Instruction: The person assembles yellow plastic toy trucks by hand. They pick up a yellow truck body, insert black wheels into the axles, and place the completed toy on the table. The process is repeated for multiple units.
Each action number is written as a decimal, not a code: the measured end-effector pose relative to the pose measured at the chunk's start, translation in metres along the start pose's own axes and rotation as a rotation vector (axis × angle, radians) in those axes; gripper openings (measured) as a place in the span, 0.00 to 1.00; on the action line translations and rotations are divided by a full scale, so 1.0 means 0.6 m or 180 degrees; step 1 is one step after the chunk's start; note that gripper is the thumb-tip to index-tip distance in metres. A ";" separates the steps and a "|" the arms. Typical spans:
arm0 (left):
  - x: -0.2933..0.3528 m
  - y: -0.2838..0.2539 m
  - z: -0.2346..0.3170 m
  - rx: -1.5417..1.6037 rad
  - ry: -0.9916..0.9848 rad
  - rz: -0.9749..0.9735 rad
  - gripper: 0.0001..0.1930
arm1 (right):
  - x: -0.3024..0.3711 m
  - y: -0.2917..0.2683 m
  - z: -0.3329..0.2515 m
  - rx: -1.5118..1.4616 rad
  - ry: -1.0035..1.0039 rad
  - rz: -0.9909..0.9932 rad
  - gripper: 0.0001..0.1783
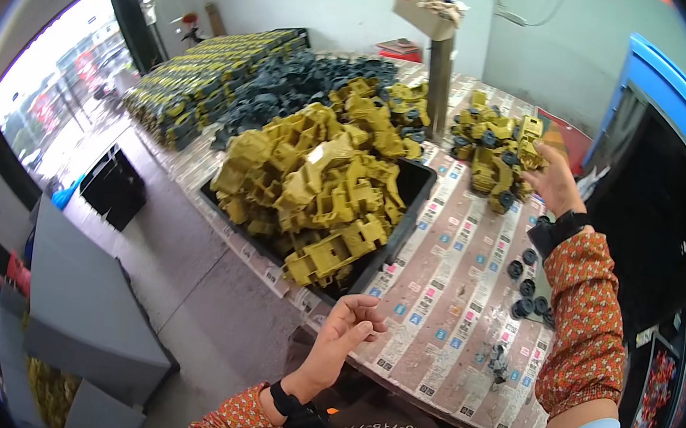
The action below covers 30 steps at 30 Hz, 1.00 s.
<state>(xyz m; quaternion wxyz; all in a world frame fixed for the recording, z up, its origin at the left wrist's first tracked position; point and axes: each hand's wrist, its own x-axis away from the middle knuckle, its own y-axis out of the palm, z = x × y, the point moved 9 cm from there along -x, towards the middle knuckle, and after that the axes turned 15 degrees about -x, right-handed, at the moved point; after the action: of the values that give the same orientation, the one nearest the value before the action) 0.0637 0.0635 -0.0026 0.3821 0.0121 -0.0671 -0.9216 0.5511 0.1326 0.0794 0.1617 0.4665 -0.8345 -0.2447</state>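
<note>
My right hand (557,183) reaches to the far right of the table. Its fingers are on the end of a yellow plastic toy vehicle body (530,130), at a cluster of similar yellow bodies (491,173) fitted with dark wheels. My left hand (343,336) hovers over the near table edge, palm up, fingers loosely bent and nothing visible in them. Ahead of it stands a black crate (412,209) heaped with bare yellow plastic bodies (317,180). Loose dark wheels (526,287) lie below my right forearm, and a few small grey parts (498,362) lie nearer me.
Dark blue-grey plastic parts (290,83) are piled behind the crate, beside stacked rows of yellow-and-dark pieces (207,74). A metal post (440,65) carrying a small box (424,14) rises from the patterned table covering (427,286). A black panel (654,197) borders the right side.
</note>
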 end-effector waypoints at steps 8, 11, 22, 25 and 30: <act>0.035 -0.058 0.065 -0.0052 0.0021 -0.0045 0.19 | 0.113 0.375 0.127 0.3505 -0.0853 -0.1489 0.55; 0.025 -0.107 0.143 -0.0584 0.0979 0.0545 0.22 | 0.199 0.504 0.197 0.3694 -0.1210 -0.2581 0.67; -0.054 -0.326 0.330 -0.4939 0.1009 0.2691 0.57 | 0.255 0.594 0.278 0.4487 -0.2035 -0.2099 0.64; -0.106 -0.354 0.333 -0.5288 0.0596 0.2312 0.59 | 0.273 0.589 0.282 0.4668 -0.2646 -0.1968 0.61; -0.161 -0.383 0.334 -0.4765 0.1113 0.1773 0.67 | 0.278 0.584 0.278 0.4510 -0.2935 -0.2118 0.58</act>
<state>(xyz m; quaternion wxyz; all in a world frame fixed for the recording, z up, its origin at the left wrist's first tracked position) -0.0445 0.3153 0.1626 0.5090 -0.1198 0.6261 -0.5784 0.1378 0.1885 0.1441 -0.5921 0.5294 -0.5937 0.1293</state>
